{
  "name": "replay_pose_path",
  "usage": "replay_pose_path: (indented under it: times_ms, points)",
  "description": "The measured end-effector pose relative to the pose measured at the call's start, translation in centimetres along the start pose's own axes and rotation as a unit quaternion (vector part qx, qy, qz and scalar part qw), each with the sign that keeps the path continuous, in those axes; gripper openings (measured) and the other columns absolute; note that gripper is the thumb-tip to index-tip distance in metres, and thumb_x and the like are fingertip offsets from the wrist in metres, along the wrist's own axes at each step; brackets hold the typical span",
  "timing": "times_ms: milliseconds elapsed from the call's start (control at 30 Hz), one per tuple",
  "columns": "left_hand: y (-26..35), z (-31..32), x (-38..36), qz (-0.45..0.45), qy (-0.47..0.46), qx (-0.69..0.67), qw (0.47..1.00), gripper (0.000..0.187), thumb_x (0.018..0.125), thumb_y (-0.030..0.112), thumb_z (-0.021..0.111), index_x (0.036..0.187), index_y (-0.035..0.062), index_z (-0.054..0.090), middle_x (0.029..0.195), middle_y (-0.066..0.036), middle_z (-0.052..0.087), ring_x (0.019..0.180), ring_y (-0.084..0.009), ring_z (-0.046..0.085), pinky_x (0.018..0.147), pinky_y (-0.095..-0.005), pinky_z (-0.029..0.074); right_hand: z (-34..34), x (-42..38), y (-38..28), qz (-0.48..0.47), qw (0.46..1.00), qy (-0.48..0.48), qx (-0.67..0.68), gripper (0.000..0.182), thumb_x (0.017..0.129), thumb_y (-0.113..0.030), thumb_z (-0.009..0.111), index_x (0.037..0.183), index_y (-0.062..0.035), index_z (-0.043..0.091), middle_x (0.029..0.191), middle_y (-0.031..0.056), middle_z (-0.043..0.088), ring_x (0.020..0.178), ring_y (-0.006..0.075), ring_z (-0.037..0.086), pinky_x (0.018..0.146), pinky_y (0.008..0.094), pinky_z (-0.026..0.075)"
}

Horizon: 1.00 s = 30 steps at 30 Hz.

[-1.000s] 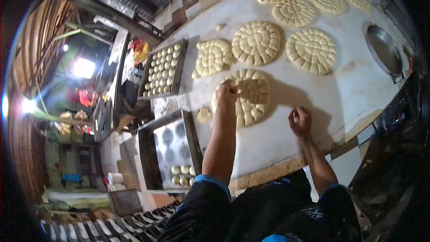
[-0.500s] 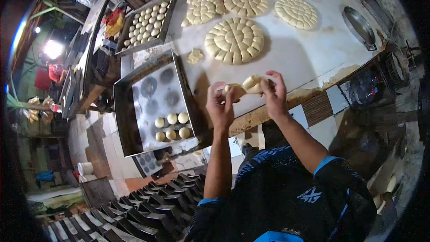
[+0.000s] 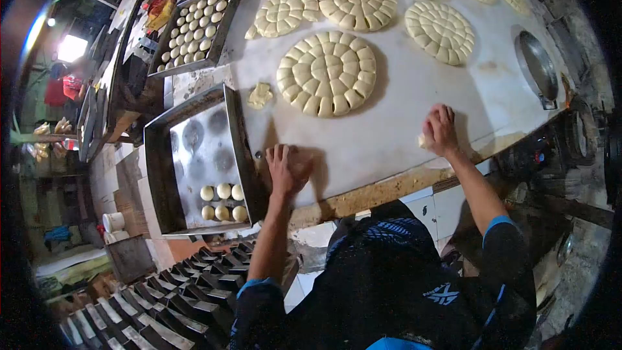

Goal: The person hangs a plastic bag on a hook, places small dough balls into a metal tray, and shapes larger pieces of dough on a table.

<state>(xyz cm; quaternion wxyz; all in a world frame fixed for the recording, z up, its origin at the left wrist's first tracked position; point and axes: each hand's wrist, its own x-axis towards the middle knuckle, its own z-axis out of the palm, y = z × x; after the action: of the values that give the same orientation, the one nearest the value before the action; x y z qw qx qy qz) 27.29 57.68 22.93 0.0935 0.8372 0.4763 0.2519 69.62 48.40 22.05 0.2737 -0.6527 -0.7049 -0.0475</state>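
Here, the person's two bare hands work low over the pale desk (image 3: 402, 84), set well apart near its front edge. The right hand (image 3: 440, 131) has its fingers curled downward over a small dough piece (image 3: 422, 141), part of which shows beside the hand on the side facing the left one. The left hand (image 3: 286, 172) is cupped low over the surface, its fingers bent and pointing away from the body; whether it covers any dough, one cannot tell.

Beyond the hands lies a big dough round (image 3: 327, 74), cut into many segments in rings, with more segmented rounds (image 3: 439, 32) behind it and farther to the right. An irregular cut slab (image 3: 284, 11) sits behind it to the left. A ragged dough scrap (image 3: 260, 96) rests between the big round and the deep metal tray (image 3: 162, 181), which stands at the left, just beside the left hand. Six dough balls (image 3: 223, 190) sit in two rows at the tray's near end. Farther back, a shallower tray (image 3: 227, 19) holds many dough balls in rows. An oval metal pan (image 3: 536, 65) lies near the right end.
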Motion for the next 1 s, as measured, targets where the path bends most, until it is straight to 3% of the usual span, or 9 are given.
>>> replay_pose_path:
  times_ms: [100,233,333,433,567,633,767,833,1000]
  points:
    - [3.7,4.6,3.9,-0.063,0.008,-0.071,0.995,0.038,0.074,0.036,0.078,0.090,0.0066,0.059,0.090,-0.012,0.056,0.088,-0.0337,0.050,0.084,-0.0450,0.041,5.4,4.3,-0.8,0.107,0.986,0.083,0.097,0.015,0.077,-0.016,0.060,0.081,-0.0037,0.052,0.088,0.0171,0.051,0.089,0.0375,0.050,0.085,0.0505,0.039]
    - [9.3,7.9,-0.1,-0.040,-0.046,-0.077,0.995,0.026,0.082,0.029,0.072,0.091,0.0074,0.061,0.096,-0.012,0.061,0.093,-0.0338,0.055,0.090,-0.0433,0.041,5.0,1.4,-7.5,-0.018,0.983,-0.094,0.156,0.014,0.075,-0.010,0.061,0.084,-0.0009,0.055,0.087,0.0174,0.054,0.093,0.0382,0.053,0.103,0.0525,0.036]
    - [6.5,5.3,-3.9,0.067,-0.087,-0.011,0.994,0.015,0.086,0.021,0.064,0.092,0.0078,0.061,0.100,-0.013,0.063,0.092,-0.0342,0.056,0.094,-0.0442,0.041,3.2,-2.3,-2.1,-0.131,0.973,-0.126,0.143,0.016,0.071,-0.007,0.060,0.084,0.0000,0.056,0.090,0.0190,0.055,0.097,0.0409,0.052,0.101,0.0541,0.037]
    - [1.1,0.7,-2.3,-0.034,-0.184,0.026,0.982,0.018,0.078,0.014,0.063,0.095,0.0078,0.061,0.102,-0.014,0.060,0.091,-0.0369,0.058,0.098,-0.0462,0.042,1.3,2.9,2.5,-0.007,0.985,-0.111,0.130,0.014,0.070,-0.004,0.058,0.080,-0.0021,0.048,0.090,0.0183,0.048,0.092,0.0416,0.047,0.087,0.0538,0.039]
    - [1.2,5.1,5.2,-0.111,0.052,-0.024,0.992,0.028,0.070,0.019,0.073,0.092,0.0071,0.061,0.086,-0.011,0.061,0.089,-0.0357,0.056,0.090,-0.0468,0.042,5.1,8.6,-0.9,0.084,0.987,-0.048,0.132,0.012,0.072,-0.007,0.058,0.079,0.0000,0.050,0.089,0.0216,0.050,0.093,0.0450,0.048,0.095,0.0562,0.037]
    - [5.2,6.4,5.7,-0.159,0.017,-0.008,0.987,0.031,0.070,0.021,0.075,0.095,0.0073,0.062,0.090,-0.011,0.062,0.093,-0.0345,0.057,0.090,-0.0462,0.042,7.2,6.1,-2.9,0.031,0.989,-0.062,0.131,0.012,0.073,-0.009,0.058,0.079,0.0001,0.051,0.089,0.0217,0.051,0.093,0.0449,0.049,0.097,0.0575,0.037]
    - [7.5,4.7,-1.1,-0.029,-0.015,-0.029,0.999,0.013,0.077,0.015,0.070,0.088,0.0096,0.065,0.088,-0.007,0.062,0.088,-0.0292,0.058,0.085,-0.0438,0.044,3.3,1.7,-1.6,-0.105,0.980,-0.091,0.140,0.012,0.073,-0.008,0.060,0.079,-0.0010,0.053,0.086,0.0201,0.052,0.091,0.0426,0.052,0.100,0.0579,0.037]
    - [4.3,1.2,-2.9,0.027,-0.004,0.003,1.000,0.008,0.079,0.012,0.068,0.084,0.0095,0.063,0.087,-0.006,0.061,0.085,-0.0280,0.057,0.081,-0.0447,0.045,1.5,3.4,1.5,-0.032,0.983,-0.104,0.145,0.013,0.071,-0.007,0.060,0.078,-0.0014,0.050,0.083,0.0212,0.050,0.086,0.0420,0.052,0.094,0.0597,0.038]
    - [-0.1,0.0,3.6,-0.071,0.099,0.001,0.993,0.016,0.076,0.018,0.070,0.086,0.0083,0.062,0.086,-0.012,0.061,0.090,-0.0326,0.056,0.083,-0.0429,0.044,6.7,9.3,0.4,0.067,0.997,-0.003,0.045,0.007,0.080,-0.002,0.054,0.085,0.0001,0.049,0.092,0.0211,0.050,0.093,0.0412,0.047,0.089,0.0539,0.037]
